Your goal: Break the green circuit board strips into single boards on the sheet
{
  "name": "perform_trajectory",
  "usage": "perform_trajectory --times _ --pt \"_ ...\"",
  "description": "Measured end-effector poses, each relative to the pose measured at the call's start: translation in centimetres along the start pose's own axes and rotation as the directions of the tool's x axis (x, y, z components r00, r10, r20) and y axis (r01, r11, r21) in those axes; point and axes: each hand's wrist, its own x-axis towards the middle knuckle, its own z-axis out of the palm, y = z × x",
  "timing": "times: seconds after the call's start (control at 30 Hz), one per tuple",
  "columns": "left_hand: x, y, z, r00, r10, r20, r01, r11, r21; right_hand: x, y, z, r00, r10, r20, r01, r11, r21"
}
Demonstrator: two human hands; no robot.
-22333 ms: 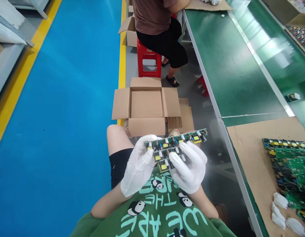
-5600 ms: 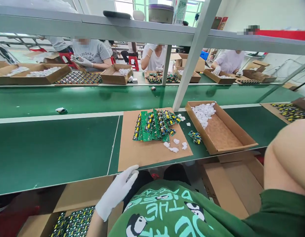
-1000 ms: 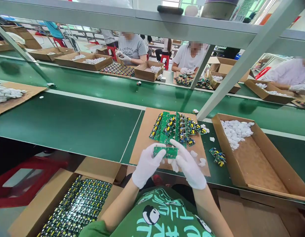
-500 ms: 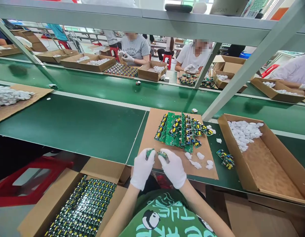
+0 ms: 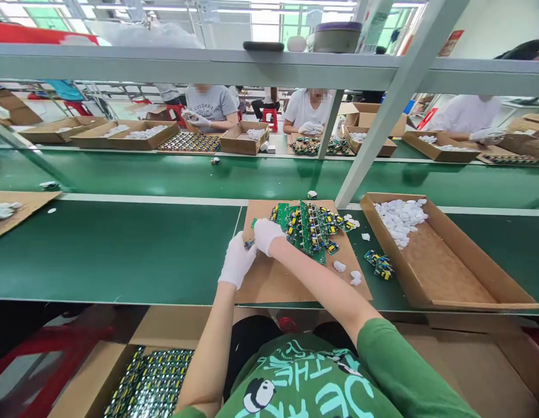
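Note:
My left hand (image 5: 237,261), in a white glove, is closed on a small circuit board (image 5: 249,244) with its edge showing at the fingertips. Just above and to the right, my gloved right hand (image 5: 268,235) has its fingers bent down at the left side of a pile of circuit boards (image 5: 305,227). A green board piece (image 5: 254,223) sticks out by its fingertips; the glove hides most of the grip. Both hands are over a brown cardboard sheet (image 5: 273,284). White soft-looking pieces (image 5: 339,266) lie on the sheet beyond my right forearm.
At right stands a shallow cardboard box (image 5: 465,278) with white pieces (image 5: 400,217); loose boards (image 5: 379,265) lie beside it. A slanted metal post (image 5: 383,110) rises behind the sheet. Below left is a carton of boards (image 5: 154,377). Co-workers sit across the green conveyor (image 5: 261,177).
My hands have gone from close to my body, near the table edge, forward over the cardboard. My right hand has crossed leftward to the pile's left side. The camera view has tilted up.

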Motion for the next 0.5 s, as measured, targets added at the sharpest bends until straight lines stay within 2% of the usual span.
perform_trajectory --times 0.07,0.13,0.23,0.3,0.4,0.5 --pt "-0.7 -0.1 -0.3 0.998 0.038 0.040 -0.038 0.999 -0.008 -1.2 1.6 -1.3 0.999 -0.022 -0.044 0.023 0.999 0.025" --pt "-1.2 -0.3 -0.5 0.993 0.073 0.089 -0.072 0.997 -0.017 -2.7 4.5 -3.3 0.992 -0.010 -0.128 0.017 0.999 0.048" --pt "-1.6 -0.6 -0.5 0.990 0.093 0.110 -0.091 0.996 -0.017 -4.5 10.6 -6.4 0.955 0.147 -0.258 -0.128 0.988 0.089" --pt "-1.5 -0.7 -0.3 0.992 0.092 0.088 -0.092 0.996 -0.005 -5.5 14.3 -7.1 0.917 0.288 -0.275 -0.262 0.957 0.128" --pt "-0.9 -0.8 0.4 0.994 0.099 0.036 -0.100 0.995 0.020 -6.7 17.4 -5.3 0.915 0.352 -0.197 -0.314 0.928 0.200" --pt "-0.1 -0.4 0.8 0.995 0.098 -0.018 -0.097 0.994 0.043 -7.5 17.8 -2.1 0.927 0.338 -0.163 -0.277 0.910 0.308"
